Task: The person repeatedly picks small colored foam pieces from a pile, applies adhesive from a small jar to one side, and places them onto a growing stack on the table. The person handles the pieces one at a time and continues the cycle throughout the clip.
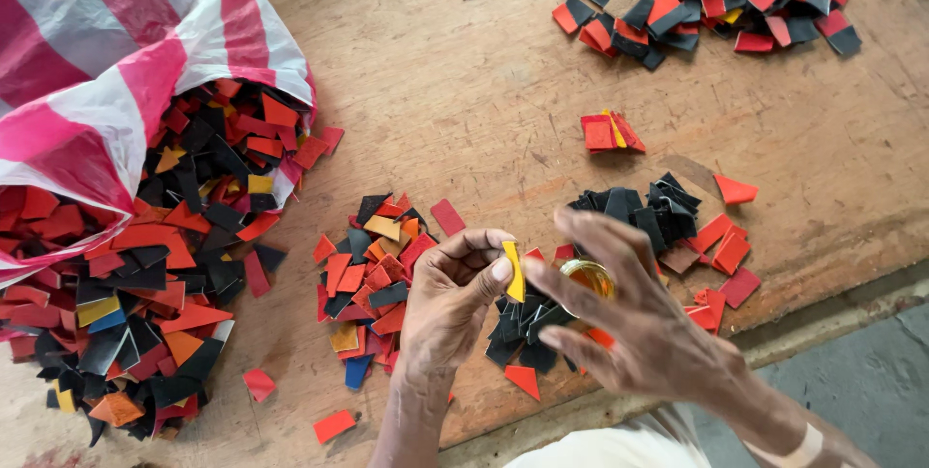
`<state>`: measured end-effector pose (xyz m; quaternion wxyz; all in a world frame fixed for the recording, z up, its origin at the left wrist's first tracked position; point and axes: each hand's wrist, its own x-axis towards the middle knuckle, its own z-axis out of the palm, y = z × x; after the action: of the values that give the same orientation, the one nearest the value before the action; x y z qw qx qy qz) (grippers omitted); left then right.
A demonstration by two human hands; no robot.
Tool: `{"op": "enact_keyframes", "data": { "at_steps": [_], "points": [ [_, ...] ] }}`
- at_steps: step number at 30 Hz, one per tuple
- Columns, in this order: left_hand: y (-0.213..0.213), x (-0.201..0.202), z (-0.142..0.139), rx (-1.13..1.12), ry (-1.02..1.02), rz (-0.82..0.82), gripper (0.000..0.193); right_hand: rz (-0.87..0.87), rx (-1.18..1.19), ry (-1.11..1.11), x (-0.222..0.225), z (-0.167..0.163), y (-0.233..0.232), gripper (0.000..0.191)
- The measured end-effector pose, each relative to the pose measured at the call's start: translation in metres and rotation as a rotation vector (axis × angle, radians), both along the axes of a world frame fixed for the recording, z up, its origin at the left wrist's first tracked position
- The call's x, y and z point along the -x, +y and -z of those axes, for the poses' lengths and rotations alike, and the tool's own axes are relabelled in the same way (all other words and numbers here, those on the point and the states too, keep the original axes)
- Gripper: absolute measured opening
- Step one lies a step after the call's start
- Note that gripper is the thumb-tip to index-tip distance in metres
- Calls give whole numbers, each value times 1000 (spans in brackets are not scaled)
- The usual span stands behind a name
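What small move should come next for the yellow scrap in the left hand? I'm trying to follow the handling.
Probably bring the yellow scrap, pinched upright in the left hand, to the small amber jar the right hand holds beside it; they nearly touch.

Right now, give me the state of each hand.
Left hand: closed, pinching a small yellow piece between thumb and fingers.
Right hand: fingers spread, holding a small round amber container.
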<state>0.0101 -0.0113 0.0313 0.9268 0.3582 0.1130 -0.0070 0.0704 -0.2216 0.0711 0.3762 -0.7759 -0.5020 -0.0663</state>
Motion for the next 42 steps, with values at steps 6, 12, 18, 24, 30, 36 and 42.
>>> {"op": "enact_keyframes", "data": {
  "at_steps": [6,12,18,24,30,36,42],
  "points": [
    [0,-2,-1,11,-3,-46,28,-92,22,57,8,-9,-1,50],
    [-4,3,-2,-15,-22,40,28,34,58,-30,-16,7,2,64],
    [4,-12,3,-19,-52,-104,26,-91,-17,-67,0,19,-1,60],
    [-10,-77,27,-945,-381,-295,17,33,-75,21,1,8,-36,51],
    [-33,-141,45,-1395,-657,-220,19,192,41,133,-16,7,-63,48],
    [-41,-167,61,-1463,-723,-161,19,260,107,234,-24,11,-74,46],
    [-42,-171,64,-1535,-725,-48,19,277,94,263,-27,17,-77,47]
  ]
}}
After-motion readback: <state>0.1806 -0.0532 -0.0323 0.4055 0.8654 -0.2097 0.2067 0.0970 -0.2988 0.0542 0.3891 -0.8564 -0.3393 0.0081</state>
